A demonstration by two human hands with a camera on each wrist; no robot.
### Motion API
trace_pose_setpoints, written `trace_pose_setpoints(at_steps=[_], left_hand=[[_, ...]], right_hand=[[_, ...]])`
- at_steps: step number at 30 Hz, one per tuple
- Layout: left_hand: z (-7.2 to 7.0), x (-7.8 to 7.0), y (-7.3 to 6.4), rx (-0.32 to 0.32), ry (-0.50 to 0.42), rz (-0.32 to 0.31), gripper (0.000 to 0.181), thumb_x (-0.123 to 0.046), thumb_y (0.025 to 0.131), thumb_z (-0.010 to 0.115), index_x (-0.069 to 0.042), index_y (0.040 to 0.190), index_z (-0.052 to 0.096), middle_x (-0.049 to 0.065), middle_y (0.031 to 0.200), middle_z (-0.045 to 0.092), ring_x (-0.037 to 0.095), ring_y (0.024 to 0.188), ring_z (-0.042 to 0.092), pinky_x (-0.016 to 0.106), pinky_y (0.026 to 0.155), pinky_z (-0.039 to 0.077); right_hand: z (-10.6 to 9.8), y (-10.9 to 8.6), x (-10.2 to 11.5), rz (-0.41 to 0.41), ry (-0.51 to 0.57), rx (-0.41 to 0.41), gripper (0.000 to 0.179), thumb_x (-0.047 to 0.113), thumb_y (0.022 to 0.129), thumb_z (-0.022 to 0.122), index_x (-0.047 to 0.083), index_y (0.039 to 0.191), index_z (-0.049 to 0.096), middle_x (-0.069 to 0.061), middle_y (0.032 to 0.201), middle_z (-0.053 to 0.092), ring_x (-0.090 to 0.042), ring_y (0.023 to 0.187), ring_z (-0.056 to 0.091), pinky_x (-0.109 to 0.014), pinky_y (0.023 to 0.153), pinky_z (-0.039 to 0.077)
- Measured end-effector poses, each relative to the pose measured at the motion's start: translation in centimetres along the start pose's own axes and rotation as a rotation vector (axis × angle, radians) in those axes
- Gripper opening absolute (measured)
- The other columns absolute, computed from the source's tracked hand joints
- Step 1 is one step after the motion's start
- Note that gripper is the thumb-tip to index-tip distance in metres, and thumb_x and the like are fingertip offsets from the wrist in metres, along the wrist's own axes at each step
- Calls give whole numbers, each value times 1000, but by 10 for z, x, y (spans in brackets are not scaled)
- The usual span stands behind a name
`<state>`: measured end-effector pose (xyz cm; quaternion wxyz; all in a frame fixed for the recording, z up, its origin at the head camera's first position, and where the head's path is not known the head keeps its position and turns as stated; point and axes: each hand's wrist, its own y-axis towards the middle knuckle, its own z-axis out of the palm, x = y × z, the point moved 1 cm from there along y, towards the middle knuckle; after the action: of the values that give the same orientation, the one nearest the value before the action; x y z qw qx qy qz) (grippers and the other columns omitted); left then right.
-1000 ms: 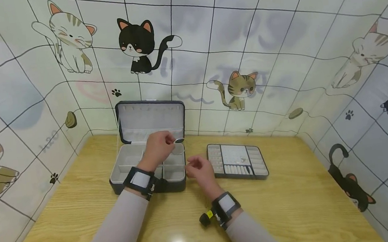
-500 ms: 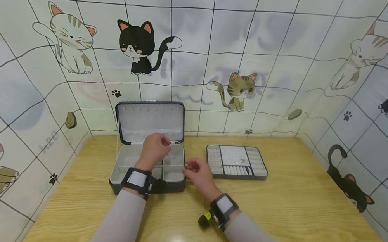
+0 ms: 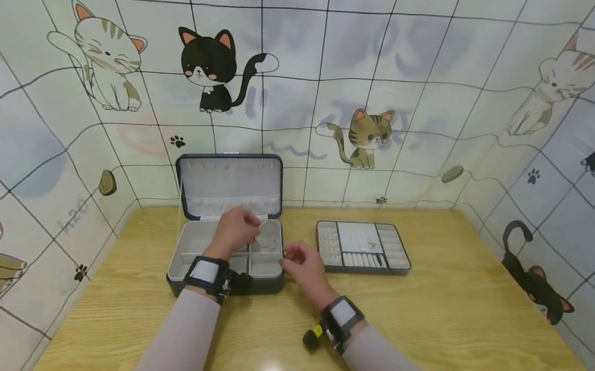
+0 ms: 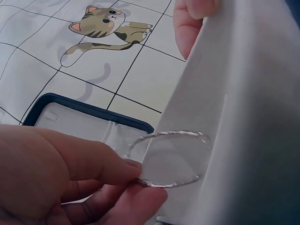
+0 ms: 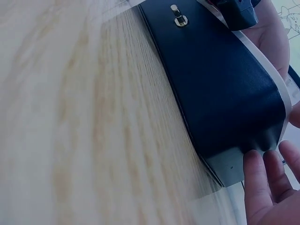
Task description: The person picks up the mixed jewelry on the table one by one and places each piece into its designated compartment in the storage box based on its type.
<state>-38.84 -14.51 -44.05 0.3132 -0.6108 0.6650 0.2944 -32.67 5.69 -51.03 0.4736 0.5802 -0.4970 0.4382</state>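
Note:
My left hand (image 3: 235,230) pinches a thin, twisted silver bangle (image 4: 176,133) between thumb and fingers. It hovers over the back right compartment of an open dark blue jewelry box (image 3: 268,285), the bangle close to the pale lining. At the box's right side is my right hand (image 3: 305,265), holding the wall near the front corner. In the right wrist view, its fingers (image 5: 254,176) touch the outer end wall and one digit lies at the rim. The lid (image 3: 228,154) stands raised behind.
A shallow tray (image 3: 402,270) with ring rolls and small compartments lies to the right of the box, a few small pieces on its middle panel. A cat-print sheet (image 3: 290,49) hangs close behind the wooden table (image 3: 450,314).
My left hand has lowered the bangle from above the rim toward the back right compartment. My right hand has shifted slightly left onto the box's side wall.

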Motion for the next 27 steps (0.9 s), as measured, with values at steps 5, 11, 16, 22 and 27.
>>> trace_pose_setpoints(at_steps=[5, 11, 16, 22, 27], left_hand=[[0, 3, 1, 31, 38, -3, 13, -7, 87, 72, -4, 99, 75, 11, 88, 75, 18, 67, 69, 28, 60, 51], [3, 4, 1, 69, 82, -5, 16, -6, 85, 74, -3, 100, 77, 10, 87, 75, 17, 66, 67, 27, 61, 51], [5, 5, 1, 96, 94, -20, 19, -7, 86, 75, -2, 103, 77, 10, 91, 75, 17, 70, 68, 27, 64, 52], [5, 5, 2, 110, 119, -27, 20, -9, 89, 75, -3, 107, 79, 10, 95, 76, 19, 72, 68, 28, 65, 52], [5, 5, 4, 105, 120, -32, 20, -10, 92, 74, -4, 110, 80, 10, 94, 75, 21, 74, 66, 29, 66, 50]], right_hand=[[1, -1, 1, -5, 14, 7, 28, 7, 91, 75, 2, 118, 69, -11, 104, 68, -11, 84, 62, -22, 75, 57], [0, -2, 1, -2, 10, 13, 32, 8, 92, 75, -1, 122, 67, -10, 103, 69, -9, 82, 61, -21, 73, 56], [-1, -2, -1, -3, 13, 19, 32, 8, 93, 75, 0, 123, 67, -10, 103, 68, -9, 82, 61, -21, 73, 56], [-1, -1, -2, -7, 7, 25, 28, 8, 93, 74, 4, 120, 69, -8, 101, 67, -11, 83, 63, -22, 74, 57], [-2, 1, -2, -6, 7, 28, 27, 8, 93, 74, 4, 119, 69, -7, 101, 67, -12, 83, 63, -24, 75, 57]])
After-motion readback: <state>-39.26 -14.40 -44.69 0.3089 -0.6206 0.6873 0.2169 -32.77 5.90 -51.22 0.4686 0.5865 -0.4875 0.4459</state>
